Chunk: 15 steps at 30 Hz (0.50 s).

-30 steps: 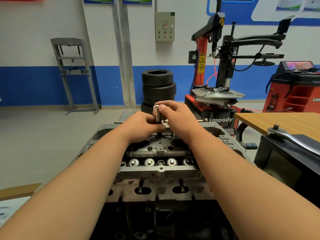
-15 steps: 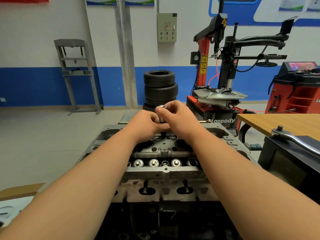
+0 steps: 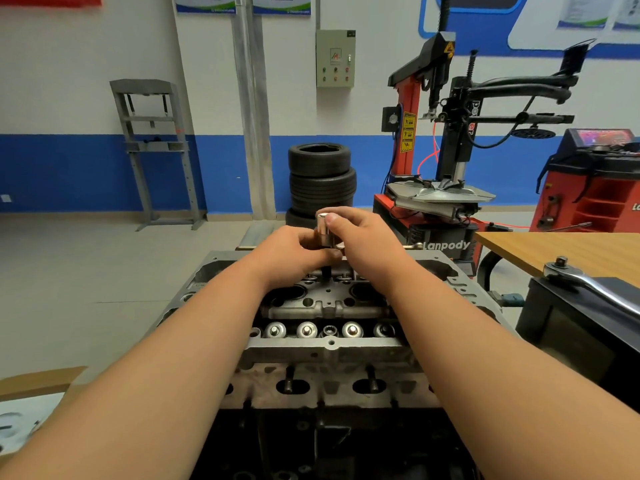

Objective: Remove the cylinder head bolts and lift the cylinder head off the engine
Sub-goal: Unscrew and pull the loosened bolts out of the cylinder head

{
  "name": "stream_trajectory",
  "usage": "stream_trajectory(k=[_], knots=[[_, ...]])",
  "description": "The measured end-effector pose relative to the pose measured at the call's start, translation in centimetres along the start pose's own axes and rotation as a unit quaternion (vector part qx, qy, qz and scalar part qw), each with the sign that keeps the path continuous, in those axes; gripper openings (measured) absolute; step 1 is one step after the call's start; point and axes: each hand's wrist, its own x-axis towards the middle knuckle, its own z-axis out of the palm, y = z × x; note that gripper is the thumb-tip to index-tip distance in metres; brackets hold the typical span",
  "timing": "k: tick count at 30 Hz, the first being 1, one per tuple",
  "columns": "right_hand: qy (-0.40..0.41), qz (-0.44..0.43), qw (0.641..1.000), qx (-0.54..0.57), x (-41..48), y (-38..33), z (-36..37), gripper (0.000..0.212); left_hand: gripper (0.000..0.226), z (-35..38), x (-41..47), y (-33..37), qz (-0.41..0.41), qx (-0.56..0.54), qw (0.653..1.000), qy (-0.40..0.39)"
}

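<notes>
The cylinder head (image 3: pixel 325 351) sat on the engine block (image 3: pixel 329 445) at the centre of view, and above its twelve-o'clock edge both hands met round an upright chrome socket (image 3: pixel 324 230), a dark shaft (image 3: pixel 325 271) running from it down into the head. The left hand (image 3: pixel 291 254) curled its fingers about the socket's lower end, while the right hand (image 3: pixel 363 244) pinched its top between thumb and fingertips. A ratchet wrench (image 3: pixel 588 284) lay on a black case (image 3: pixel 571 341) at three o'clock, and stacked tyres (image 3: pixel 322 178) stood beyond the hands at twelve.
</notes>
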Motion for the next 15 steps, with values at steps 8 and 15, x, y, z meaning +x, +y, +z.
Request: stream_trajectory(k=[8,15], knots=[[0.005,-0.015,0.999,-0.037,0.05,0.17,0.16,0.013,0.032,0.24,0.27,-0.08,-0.010,0.024,0.999,0.022],[-0.008,-0.003,0.999,-0.044,0.01,0.15,0.33,0.025,0.035,0.31,0.51,-0.06,-0.010,0.039,0.999,0.033]])
